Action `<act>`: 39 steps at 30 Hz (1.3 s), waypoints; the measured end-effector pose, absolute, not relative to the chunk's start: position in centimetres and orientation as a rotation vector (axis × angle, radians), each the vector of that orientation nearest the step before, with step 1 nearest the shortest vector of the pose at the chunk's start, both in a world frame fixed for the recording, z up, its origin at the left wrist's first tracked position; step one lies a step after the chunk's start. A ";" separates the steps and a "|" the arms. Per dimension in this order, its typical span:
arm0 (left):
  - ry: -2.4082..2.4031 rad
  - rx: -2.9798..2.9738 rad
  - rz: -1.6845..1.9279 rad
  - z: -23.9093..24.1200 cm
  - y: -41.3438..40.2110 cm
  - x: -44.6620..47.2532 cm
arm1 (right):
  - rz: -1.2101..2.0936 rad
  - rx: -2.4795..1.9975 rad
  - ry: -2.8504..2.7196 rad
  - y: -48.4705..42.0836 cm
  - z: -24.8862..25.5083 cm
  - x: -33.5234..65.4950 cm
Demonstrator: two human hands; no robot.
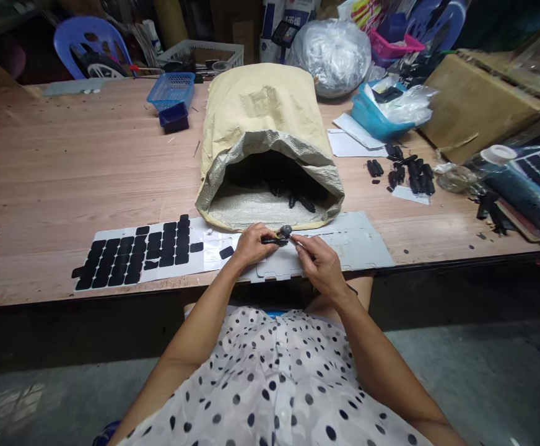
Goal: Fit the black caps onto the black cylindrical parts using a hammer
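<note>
My left hand is closed on a small black part with a round dark grey end. Close against that end, my right hand pinches something thin that I cannot make out. Both hands are over a grey-white board at the table's front edge. Just beyond them lies a cream woven sack, its mouth facing me, with black pieces inside. To the left, a sheet of black rounded stickers lies on the table, and one loose black sticker sits near my left hand.
Several black parts are heaped at the right, beside a cardboard box and a turquoise basin. Blue baskets stand at the back left. A stuffed clear plastic bag sits behind the sack.
</note>
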State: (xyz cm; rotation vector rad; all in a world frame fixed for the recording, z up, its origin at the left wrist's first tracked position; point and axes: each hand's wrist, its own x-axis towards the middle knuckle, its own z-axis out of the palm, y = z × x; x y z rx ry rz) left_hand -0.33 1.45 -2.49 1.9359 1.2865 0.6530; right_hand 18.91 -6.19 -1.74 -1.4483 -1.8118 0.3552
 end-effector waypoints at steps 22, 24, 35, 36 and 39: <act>1.264 1.887 0.734 -3.0 1.6 -0.4 | 0.143 -1.476 -1.831 -6.8 -1.5 18.9; 1.262 1.886 0.726 -3.1 1.6 -0.3 | 0.141 -1.486 -1.838 -7.1 -1.7 19.0; 1.146 1.810 0.815 -3.0 1.5 -1.1 | -0.038 -1.653 -1.742 -3.5 -2.6 21.3; 1.127 1.776 0.830 -2.9 1.5 -1.2 | -0.073 -1.698 -1.757 -2.9 -3.0 21.5; 1.106 1.712 0.862 -2.7 1.4 -1.5 | -0.176 -1.793 -1.825 -1.7 -4.2 22.1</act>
